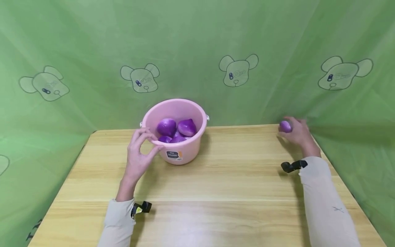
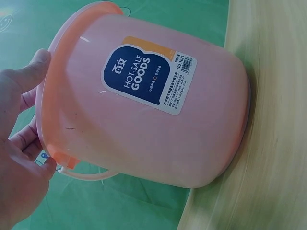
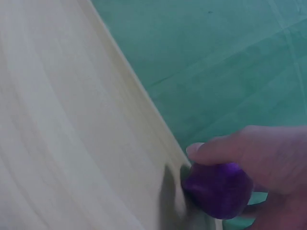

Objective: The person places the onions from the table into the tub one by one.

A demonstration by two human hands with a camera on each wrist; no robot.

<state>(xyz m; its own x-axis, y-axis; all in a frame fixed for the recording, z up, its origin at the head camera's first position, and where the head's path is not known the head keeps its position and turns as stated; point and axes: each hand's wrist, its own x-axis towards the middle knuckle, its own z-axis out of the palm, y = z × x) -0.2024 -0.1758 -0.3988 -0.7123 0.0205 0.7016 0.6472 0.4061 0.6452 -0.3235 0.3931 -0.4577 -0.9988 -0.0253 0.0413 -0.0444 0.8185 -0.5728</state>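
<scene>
A pink bucket (image 1: pixel 188 152) stands upright near the table's back edge, with several purple onions (image 1: pixel 167 127) inside. My left hand (image 1: pixel 139 156) pinches the bucket's near-left rim between thumb and fingers; the left wrist view shows the label (image 2: pixel 148 76) on the bucket's wall. Over at the table's far right corner, my right hand (image 1: pixel 297 133) grips one purple onion (image 1: pixel 285 126). In the right wrist view this onion (image 3: pixel 219 188) sits between thumb and fingers, by the table's edge. Part of it is hidden behind the hand.
The wooden table (image 1: pixel 234 185) reaches back to a green curtain (image 1: pixel 191 44) printed with bear heads, which also hangs along both sides. A pale bucket handle (image 2: pixel 88 175) hangs down in the left wrist view. Black wrist cameras (image 1: pixel 294 166) sit on both sleeves.
</scene>
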